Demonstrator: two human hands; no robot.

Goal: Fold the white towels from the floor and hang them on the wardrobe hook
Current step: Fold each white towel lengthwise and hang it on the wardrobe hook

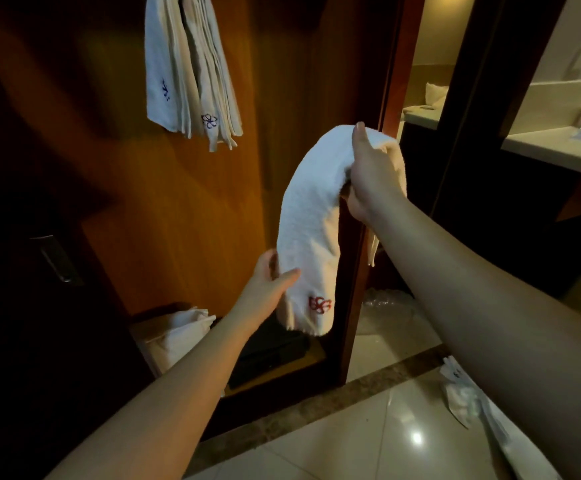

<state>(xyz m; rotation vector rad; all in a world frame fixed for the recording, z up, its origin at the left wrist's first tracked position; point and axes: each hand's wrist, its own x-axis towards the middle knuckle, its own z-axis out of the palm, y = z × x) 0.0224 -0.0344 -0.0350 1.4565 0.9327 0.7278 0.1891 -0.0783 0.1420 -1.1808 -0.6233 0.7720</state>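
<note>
A folded white towel (311,216) with a red flower emblem hangs doubled over my right hand (368,174), which grips its top fold in front of the wardrobe. My left hand (270,275) holds the towel's lower left edge between thumb and fingers. Several folded white towels (188,71) with blue emblems hang at the top of the wooden wardrobe back panel (185,209); the hook itself is out of view. Another white towel (465,396) lies on the tiled floor at the right, partly hidden by my right arm.
The wardrobe's bottom shelf holds a white bag (175,334) and a dark object (271,351). A dark door with a metal handle (53,258) stands at left. Right of the wardrobe post (355,299) is a bathroom with a counter (555,150). Crumpled plastic (386,299) lies on the floor.
</note>
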